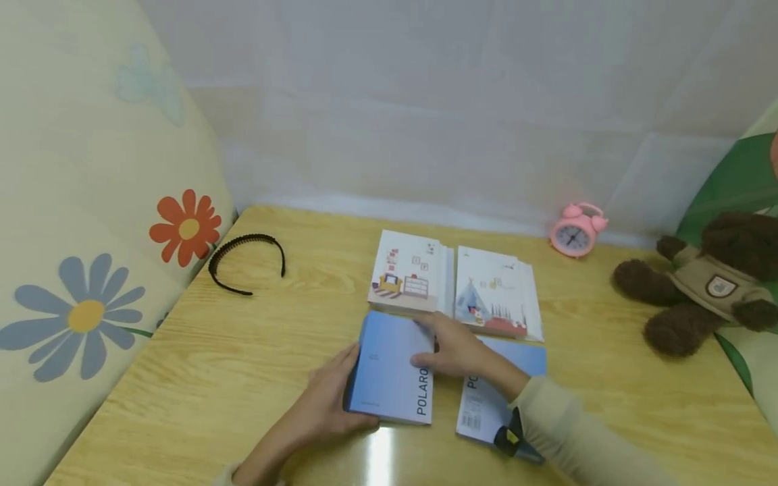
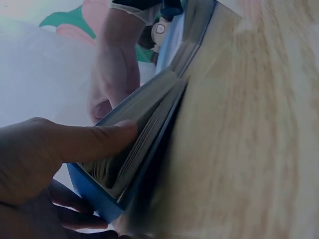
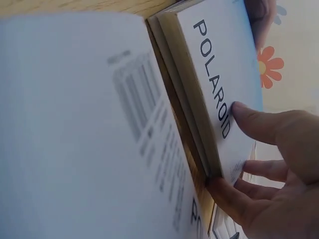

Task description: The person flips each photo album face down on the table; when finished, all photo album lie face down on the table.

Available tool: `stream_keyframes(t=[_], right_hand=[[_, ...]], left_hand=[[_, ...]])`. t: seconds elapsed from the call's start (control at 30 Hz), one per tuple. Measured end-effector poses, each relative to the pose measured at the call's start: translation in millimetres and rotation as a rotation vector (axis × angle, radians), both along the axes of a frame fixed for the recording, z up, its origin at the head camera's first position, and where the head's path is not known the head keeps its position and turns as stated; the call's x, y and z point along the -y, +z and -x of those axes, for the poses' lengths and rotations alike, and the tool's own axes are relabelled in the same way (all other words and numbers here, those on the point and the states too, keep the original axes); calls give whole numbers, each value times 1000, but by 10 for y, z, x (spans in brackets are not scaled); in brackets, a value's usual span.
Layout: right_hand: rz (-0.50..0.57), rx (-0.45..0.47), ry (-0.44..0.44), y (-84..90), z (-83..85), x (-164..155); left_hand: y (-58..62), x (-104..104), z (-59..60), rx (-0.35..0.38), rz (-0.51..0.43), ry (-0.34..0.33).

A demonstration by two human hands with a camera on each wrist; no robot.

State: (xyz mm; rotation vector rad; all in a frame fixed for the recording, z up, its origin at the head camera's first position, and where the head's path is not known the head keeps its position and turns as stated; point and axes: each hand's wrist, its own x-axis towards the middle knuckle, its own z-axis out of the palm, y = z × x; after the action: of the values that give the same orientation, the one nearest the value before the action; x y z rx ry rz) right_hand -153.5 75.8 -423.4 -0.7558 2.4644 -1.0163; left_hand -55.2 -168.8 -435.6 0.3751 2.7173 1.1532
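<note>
A blue-to-white photo album [image 1: 389, 371] marked POLAROID is held between both hands, cover up, at the front of the table. My left hand [image 1: 328, 398] grips its left side; in the left wrist view the thumb [image 2: 99, 142] lies against the page edges, which are slightly parted. On the far right edge, my right hand [image 1: 458, 347] pinches the album, its thumb on the cover beside the lettering. Under the right forearm lies a second blue album [image 1: 483, 405], barcode side up. Behind them two white illustrated albums [image 1: 404, 270] [image 1: 489, 290] lie side by side.
A black headband [image 1: 246, 263] lies on the left of the wooden table [image 1: 292, 344]. Toward the back right stands a pink alarm clock [image 1: 574, 233], with a brown teddy bear [image 1: 699, 290] at the right edge. Flowered cushions [image 1: 109, 202] flank the table; a white cloth [image 1: 425, 135] hangs behind.
</note>
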Motion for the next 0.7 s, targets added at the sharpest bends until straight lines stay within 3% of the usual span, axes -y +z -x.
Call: stream_keyframes(t=[0.13, 0.27, 0.53, 0.7], right_hand=[[61, 16, -6, -6, -27, 28], [118, 32, -48, 16, -66, 71], [236, 216, -206, 38, -118, 110], [406, 285, -253, 34, -123, 117]], left_hand=[[102, 8, -52, -29, -87, -35], [229, -26, -88, -118, -113, -71], [429, -150, -87, -177, -87, -125], [471, -246, -64, -254, -54, -187]])
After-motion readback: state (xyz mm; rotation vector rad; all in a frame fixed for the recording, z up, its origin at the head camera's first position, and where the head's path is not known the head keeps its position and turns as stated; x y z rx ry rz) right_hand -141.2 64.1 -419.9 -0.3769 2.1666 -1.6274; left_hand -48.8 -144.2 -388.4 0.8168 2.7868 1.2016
